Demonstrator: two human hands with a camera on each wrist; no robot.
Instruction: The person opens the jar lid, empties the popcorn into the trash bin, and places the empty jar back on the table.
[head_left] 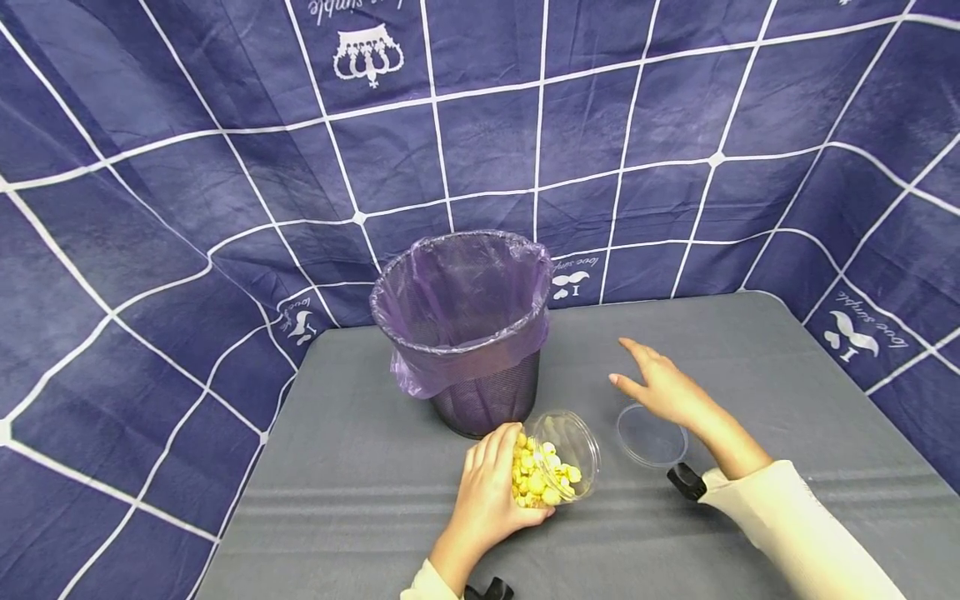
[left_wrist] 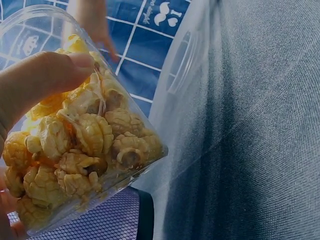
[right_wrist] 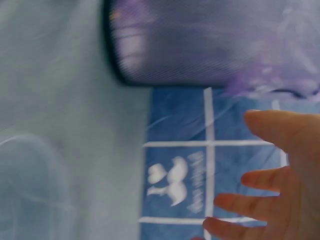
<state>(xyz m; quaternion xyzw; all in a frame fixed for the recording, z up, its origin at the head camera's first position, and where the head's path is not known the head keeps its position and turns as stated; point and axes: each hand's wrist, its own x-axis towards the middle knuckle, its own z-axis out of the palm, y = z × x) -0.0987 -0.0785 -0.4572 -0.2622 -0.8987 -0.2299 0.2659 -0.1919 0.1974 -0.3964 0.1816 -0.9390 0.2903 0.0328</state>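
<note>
Head view: left hand (head_left: 489,492) is gripping popcorn tub (head_left: 558,462), mouth facing the right hand (head_left: 667,390), whose fingers are holding nothing!

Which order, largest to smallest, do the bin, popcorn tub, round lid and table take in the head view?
1. Table
2. Bin
3. Popcorn tub, partly covered by the left hand
4. Round lid, slightly smaller in the picture, though lying farther from the camera
</note>
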